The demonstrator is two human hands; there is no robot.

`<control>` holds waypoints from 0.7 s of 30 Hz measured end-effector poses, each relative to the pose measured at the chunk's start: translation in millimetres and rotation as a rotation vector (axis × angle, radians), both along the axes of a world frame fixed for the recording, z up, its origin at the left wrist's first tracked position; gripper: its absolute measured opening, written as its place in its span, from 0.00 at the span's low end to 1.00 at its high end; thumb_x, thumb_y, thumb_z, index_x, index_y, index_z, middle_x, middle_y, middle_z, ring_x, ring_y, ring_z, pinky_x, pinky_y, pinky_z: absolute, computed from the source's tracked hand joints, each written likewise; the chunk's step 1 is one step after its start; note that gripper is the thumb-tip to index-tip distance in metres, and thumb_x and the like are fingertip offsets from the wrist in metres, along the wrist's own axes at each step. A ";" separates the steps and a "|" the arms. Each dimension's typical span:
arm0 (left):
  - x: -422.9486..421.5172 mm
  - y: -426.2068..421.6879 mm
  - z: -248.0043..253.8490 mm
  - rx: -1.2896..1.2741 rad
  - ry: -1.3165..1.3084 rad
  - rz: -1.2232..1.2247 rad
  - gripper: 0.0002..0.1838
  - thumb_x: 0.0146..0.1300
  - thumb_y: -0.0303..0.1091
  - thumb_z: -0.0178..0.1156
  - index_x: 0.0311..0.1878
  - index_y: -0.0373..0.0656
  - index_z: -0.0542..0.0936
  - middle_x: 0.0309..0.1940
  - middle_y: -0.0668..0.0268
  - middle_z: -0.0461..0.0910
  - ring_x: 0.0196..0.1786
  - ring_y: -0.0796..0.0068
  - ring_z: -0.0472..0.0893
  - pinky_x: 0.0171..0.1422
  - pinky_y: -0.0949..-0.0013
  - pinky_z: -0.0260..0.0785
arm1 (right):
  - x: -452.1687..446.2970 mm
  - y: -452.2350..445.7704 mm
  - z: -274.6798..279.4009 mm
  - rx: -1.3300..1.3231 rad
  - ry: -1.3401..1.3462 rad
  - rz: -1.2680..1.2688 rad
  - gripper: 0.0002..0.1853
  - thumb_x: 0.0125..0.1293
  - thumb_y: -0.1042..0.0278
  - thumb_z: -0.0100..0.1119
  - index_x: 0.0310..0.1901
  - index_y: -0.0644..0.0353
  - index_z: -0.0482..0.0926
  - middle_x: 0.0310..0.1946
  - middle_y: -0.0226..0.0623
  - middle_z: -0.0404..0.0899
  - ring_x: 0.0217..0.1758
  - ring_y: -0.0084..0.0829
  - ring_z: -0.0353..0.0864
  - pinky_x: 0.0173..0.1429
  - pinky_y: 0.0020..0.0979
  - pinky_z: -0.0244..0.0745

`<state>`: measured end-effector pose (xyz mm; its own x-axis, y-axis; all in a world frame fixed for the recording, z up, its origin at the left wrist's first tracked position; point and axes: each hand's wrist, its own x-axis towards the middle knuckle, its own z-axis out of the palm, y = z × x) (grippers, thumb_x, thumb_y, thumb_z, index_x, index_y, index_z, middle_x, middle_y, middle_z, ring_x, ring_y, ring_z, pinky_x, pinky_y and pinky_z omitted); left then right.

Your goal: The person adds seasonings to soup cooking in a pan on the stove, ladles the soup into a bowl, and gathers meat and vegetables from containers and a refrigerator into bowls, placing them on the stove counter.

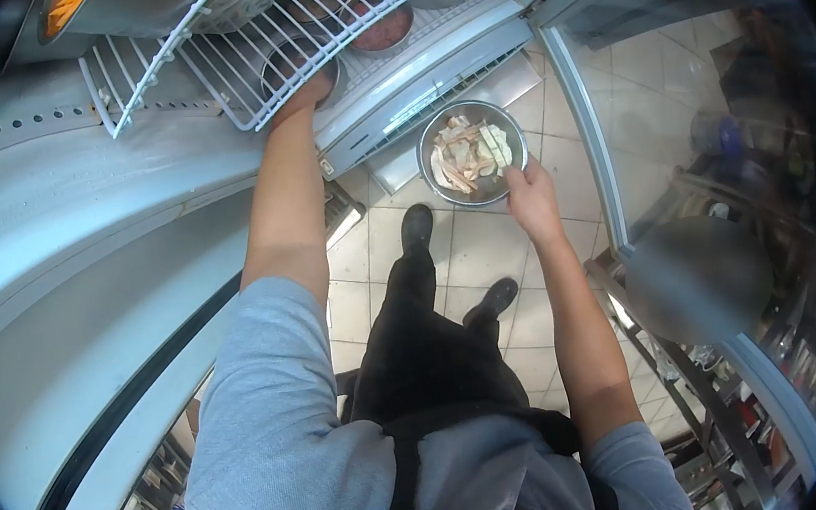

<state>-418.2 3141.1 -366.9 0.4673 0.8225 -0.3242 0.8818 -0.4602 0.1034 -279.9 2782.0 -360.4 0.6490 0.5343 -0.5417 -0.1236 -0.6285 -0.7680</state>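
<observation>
My right hand grips the near right rim of a round metal bowl, thumb over the edge. Pale, pinkish-white sliced pieces of food lie in this bowl, which is held above the floor in front of the fridge. My left hand reaches into the fridge beneath a white wire shelf. It is at another round metal bowl on the fridge bottom. The shelf wires and the bowl hide its fingers, so I cannot tell whether they grip the rim.
Beside the left hand's bowl stands a metal bowl of reddish food. A plastic-wrapped item and a metal container with orange food rest on the wire shelf. An open glass door is on the right; tiled floor lies below.
</observation>
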 end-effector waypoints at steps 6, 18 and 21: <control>-0.7 -11.4 21.5 0.015 -0.030 0.013 0.31 0.67 0.41 0.55 0.73 0.42 0.69 0.73 0.48 0.66 0.74 0.51 0.67 0.79 0.55 0.59 | 0.3 8.1 23.2 -0.056 0.060 -0.007 0.21 0.68 0.65 0.49 0.57 0.66 0.78 0.39 0.51 0.85 0.38 0.38 0.85 0.47 0.38 0.77; -24.5 -8.4 5.5 -0.152 -0.193 0.303 0.32 0.67 0.54 0.53 0.71 0.50 0.71 0.71 0.53 0.70 0.74 0.50 0.66 0.77 0.52 0.57 | -2.8 2.8 11.5 0.037 0.034 -0.016 0.20 0.69 0.68 0.49 0.58 0.67 0.76 0.29 0.37 0.78 0.25 0.25 0.73 0.30 0.29 0.68; -42.0 8.5 -44.3 -0.082 -0.305 0.203 0.25 0.69 0.51 0.55 0.62 0.46 0.77 0.60 0.57 0.79 0.65 0.57 0.73 0.70 0.57 0.64 | -3.5 2.1 7.4 0.113 0.020 -0.015 0.20 0.69 0.70 0.49 0.60 0.67 0.75 0.24 0.31 0.76 0.18 0.19 0.69 0.21 0.25 0.66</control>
